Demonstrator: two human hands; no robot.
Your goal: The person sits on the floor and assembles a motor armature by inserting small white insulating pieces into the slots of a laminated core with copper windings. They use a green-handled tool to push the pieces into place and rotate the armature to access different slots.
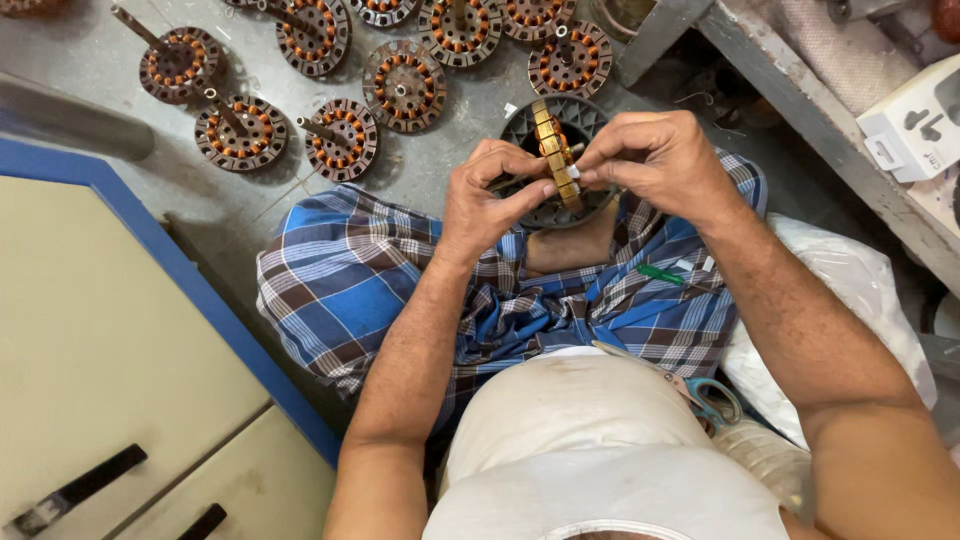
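While pinched, stator (556,158) between both hands' grips.

Light is soft and even, daylight-like, falling from above and slightly ahead of me. The grey floor (120,80) reads mid-bright, without glare. My left hand (490,200) and right hand (650,165) are evenly lit and sharp; weak shadows sit beneath my forearms on the checked cloth (340,290). The wound stators (405,85) near the floor's far edge are in focus. My white vest (600,450) is bright and slightly soft. Wide-angle bending shows at the picture's edges.
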